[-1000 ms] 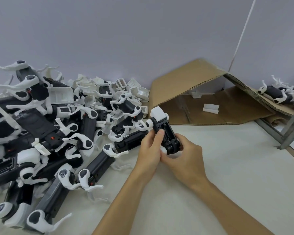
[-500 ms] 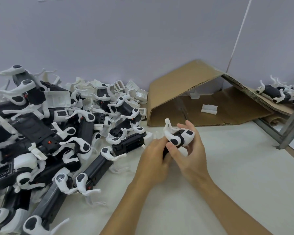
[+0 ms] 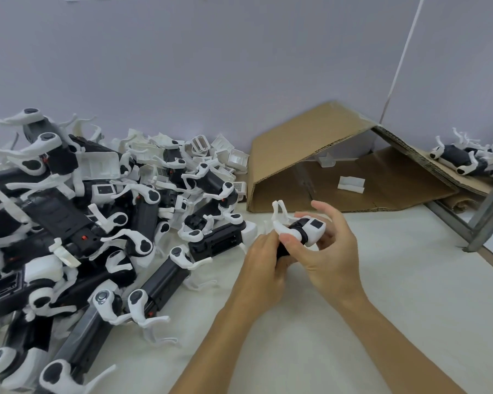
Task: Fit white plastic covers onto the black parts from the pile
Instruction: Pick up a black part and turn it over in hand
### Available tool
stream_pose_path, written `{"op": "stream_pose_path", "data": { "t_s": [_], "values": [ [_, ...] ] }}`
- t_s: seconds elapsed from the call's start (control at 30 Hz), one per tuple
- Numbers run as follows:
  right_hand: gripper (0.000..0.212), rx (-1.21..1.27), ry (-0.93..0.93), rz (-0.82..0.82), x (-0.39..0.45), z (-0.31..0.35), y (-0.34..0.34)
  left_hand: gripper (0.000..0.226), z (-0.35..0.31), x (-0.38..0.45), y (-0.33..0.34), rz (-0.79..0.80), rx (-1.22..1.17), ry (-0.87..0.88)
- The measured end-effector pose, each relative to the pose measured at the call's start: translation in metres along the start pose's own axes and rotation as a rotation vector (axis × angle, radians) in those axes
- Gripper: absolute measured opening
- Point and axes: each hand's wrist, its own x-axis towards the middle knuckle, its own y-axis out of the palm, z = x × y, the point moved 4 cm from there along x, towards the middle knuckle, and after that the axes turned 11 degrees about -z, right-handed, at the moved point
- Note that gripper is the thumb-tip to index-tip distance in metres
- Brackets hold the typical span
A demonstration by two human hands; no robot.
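We can't see most of the black part (image 3: 283, 249): its lower body is buried btwn left hand (image 3: 264, 263) and right hand (image 3: 332, 253). Left fingertips are hidden behind that part. Left of the part, the pile (image 3: 97, 223) runs off the frame's left and bottom edges. Far right of the part, the finished units (image 3: 467, 155) are cut by the edge, too small for detail.

Both forearms reach in from bottom edge, hands meeting mid-frame. Left hand (image 3: 264, 261) back up, fingers curled round lower end of black part (image 3: 292, 237). Right hand (image 3: 329, 251) cups upper end, thumb pressing across it, index finger raised, nearly straight.
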Motion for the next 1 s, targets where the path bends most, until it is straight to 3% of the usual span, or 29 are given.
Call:
{"op": "stream_pose_path", "data": {
  "t_s": [0.1,0.23,0.3,0.4,0.5,0.57,0.67,0.73,0.83,0.93,1.0],
  "values": [
    [0.100,-0.033,0.031,0.141,-0.004,-0.003,0.006,0.032,-0.004,0.006,-0.008,-0.135,-0.249,-0.171],
    [0.086,-0.149,0.042,0.121,-0.010,-0.008,0.006,0.019,0.003,0.011,-0.023,-0.389,-0.678,-0.441],
    [0.082,-0.196,0.095,0.142,-0.010,-0.010,0.008,0.023,0.007,0.015,-0.026,-0.447,-0.864,-0.578],
    [0.080,-0.175,0.216,0.217,-0.014,-0.012,0.015,0.024,0.002,0.016,-0.030,-0.466,-1.128,-0.693],
    [0.056,-0.154,0.223,0.322,-0.021,-0.014,0.022,0.036,-0.003,0.011,-0.031,-0.407,-1.357,-0.753],
    [0.035,-0.139,0.193,0.354,-0.026,-0.012,0.025,0.042,-0.004,0.009,-0.030,-0.385,-1.337,-0.769],
    [0.031,-0.105,0.202,0.383,-0.030,-0.011,0.027,0.032,-0.003,0.009,-0.025,-0.374,-1.133,-0.805],
    [0.037,-0.051,0.228,0.416,-0.031,-0.011,0.028,0.037,-0.001,0.009,-0.023,-0.376,-1.068,-0.821],
    [0.064,0.045,0.308,0.433,-0.034,-0.013,0.027,0.045,0.001,0.009,-0.023,-0.328,-1.078,-0.793],
    [0.076,0.051,0.304,0.284,-0.029,-0.013,0.024,0.042,0.002,0.012,-0.022,-0.311,-1.068,-0.731],
    [0.070,-0.005,0.243,0.170,-0.025,-0.012,0.019,0.049,0.001,0.012,-0.020,-0.306,-1.038,-0.723]
  ]
}}
